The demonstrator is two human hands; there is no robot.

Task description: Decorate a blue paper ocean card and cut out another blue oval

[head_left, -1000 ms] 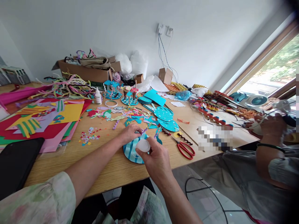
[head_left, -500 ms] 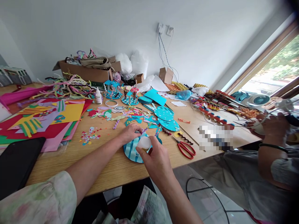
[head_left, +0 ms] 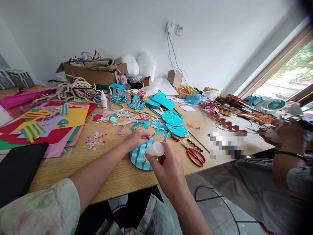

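Observation:
In front of me on the table lies a round blue disc (head_left: 140, 162) with pale and dark stripes. My right hand (head_left: 170, 164) is closed around a white glue bottle (head_left: 156, 149), held tilted over the disc with its round base towards me; the nozzle is hidden. My left hand (head_left: 137, 140) pinches at the disc's far edge, where a pastel twisted pipe cleaner (head_left: 152, 134) comes out by the fingertips. A second twisted pipe cleaner (head_left: 166, 136) stands just beyond my right hand. Red-handled scissors (head_left: 195, 156) lie to the right.
Paper scraps (head_left: 107, 118), a tape roll (head_left: 117, 107) and another glue bottle (head_left: 103, 100) lie farther back. Spotted blue discs (head_left: 178, 130) overlap on the right. Coloured sheets (head_left: 73, 119) and a black phone (head_left: 21, 173) are left. A co-worker's hands (head_left: 290, 132) work at far right.
My right hand and the glue bottle have shifted slightly to the right over the striped disc. My left hand stays nearly in place at the far edge.

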